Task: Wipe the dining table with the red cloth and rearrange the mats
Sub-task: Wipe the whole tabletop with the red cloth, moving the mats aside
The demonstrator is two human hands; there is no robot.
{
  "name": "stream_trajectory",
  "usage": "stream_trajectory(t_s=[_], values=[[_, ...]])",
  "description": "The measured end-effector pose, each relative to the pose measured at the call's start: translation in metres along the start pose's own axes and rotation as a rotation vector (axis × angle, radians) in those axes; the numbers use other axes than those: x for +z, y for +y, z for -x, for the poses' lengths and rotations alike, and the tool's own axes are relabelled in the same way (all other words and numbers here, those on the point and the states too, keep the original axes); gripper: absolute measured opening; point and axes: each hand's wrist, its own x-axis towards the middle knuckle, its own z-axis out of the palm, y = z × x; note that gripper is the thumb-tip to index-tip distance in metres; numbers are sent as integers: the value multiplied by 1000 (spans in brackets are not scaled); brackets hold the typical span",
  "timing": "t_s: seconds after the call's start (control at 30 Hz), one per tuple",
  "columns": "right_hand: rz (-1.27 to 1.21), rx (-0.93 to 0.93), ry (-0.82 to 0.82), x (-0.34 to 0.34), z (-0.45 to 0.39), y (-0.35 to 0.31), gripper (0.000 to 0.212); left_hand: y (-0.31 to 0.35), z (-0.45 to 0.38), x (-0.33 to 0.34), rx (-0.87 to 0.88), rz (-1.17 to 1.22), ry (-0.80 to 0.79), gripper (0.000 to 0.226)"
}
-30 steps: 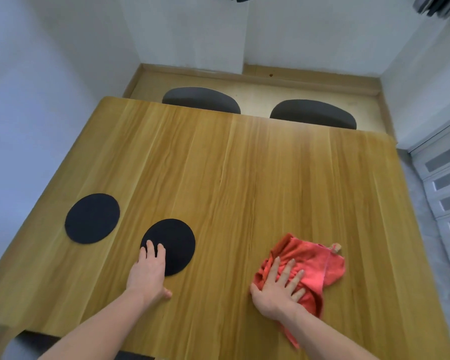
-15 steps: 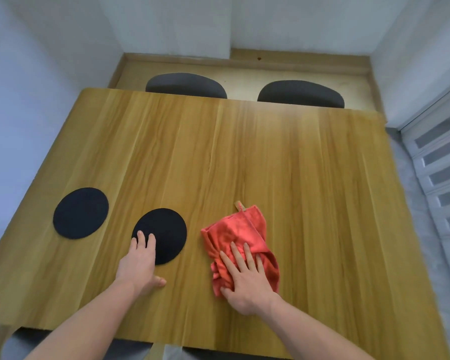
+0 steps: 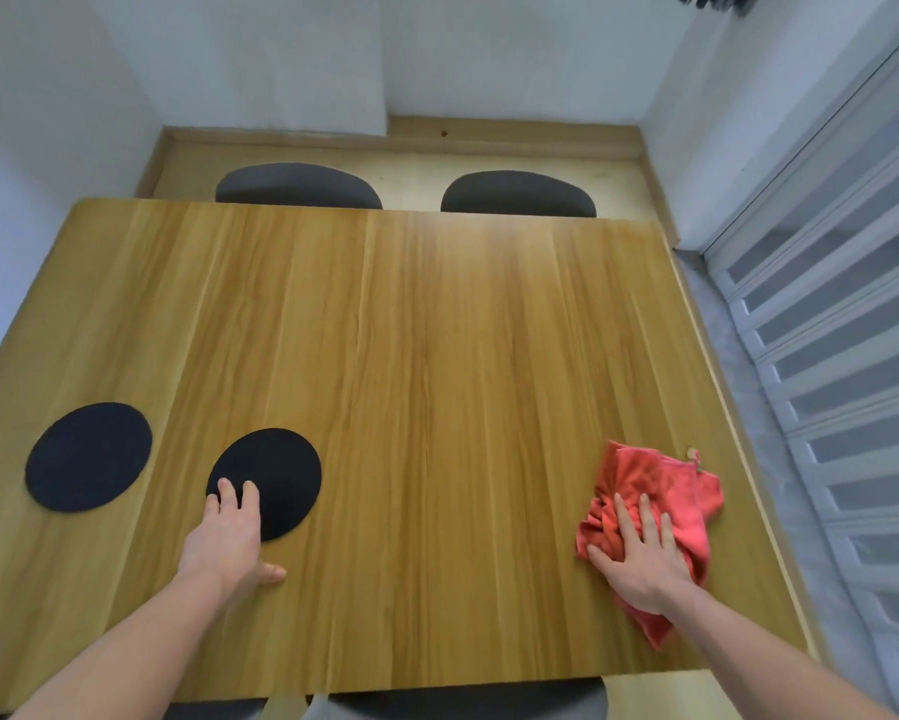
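Right now: fingers (image 3: pixel 639 517) of the right hand (image 3: pixel 642 558) straight and spread, pressing flat on the bunched red cloth (image 3: pixel 655 504), gripping nothing. Cloth touching the dining table (image 3: pixel 437 356) at the near right, close to the right edge, one corner trailing back under the wrist toward the near edge. Over on the left, left hand (image 3: pixel 229 537) relaxed and flat, two fingertips resting on the near edge of the nearer black mat (image 3: pixel 271 478), thumb on bare wood; pinning it, not pinching. Second black mat (image 3: pixel 89 454) just to the left, apart from the first, untouched. Beyond the far edge, two dark chairs (image 3: pixel 299 187).

Judged as mid-wipe along the near strip, mats not yet rearranged. To do it well: keep the palm weight even over the cloth so the folds stay bunched under the hand; sweep in overlapping passes with the grain; stop short of the right edge so the cloth does not slide off; hold the pinned mat steady, then lift it and wipe beneath.
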Motion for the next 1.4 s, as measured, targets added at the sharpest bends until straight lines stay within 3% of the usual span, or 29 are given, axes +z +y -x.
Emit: stream_trajectory(t_s=[0.23, 0.4, 0.67, 0.8, 0.93, 1.0, 1.13, 1.23, 1.33, 1.4], values=[[-82, 69, -21, 35, 23, -18, 88, -3, 1, 0, 2, 9, 7, 137], [-100, 46, -91, 68, 55, -66, 92, -4, -3, 0, -18, -8, 0, 144], [-127, -236, -280, 109, 119, -214, 90, -12, -12, 4, -4, 28, 2, 151], [-393, -400, -362, 112, 145, -278, 72, -27, -10, 7, 42, 131, -14, 145], [-569, -406, -208, 95, 164, -273, 49, -53, -2, 4, 125, 270, -75, 113], [-561, -386, -132, 85, 170, -255, 38, -54, 14, 8, 157, 310, -17, 95], [-506, -287, -8, 70, 175, -220, 41, -20, 63, 17, 440, 368, 60, 68], [-547, -231, 42, 60, 186, -210, 42, 17, 87, 28, 626, 253, -83, 66], [-574, -214, 62, 57, 197, -209, 42, 31, 94, 41, 627, 82, -251, 67], [-583, -222, 71, 59, 202, -212, 43, 25, 95, 48, 633, 9, -265, 60]])
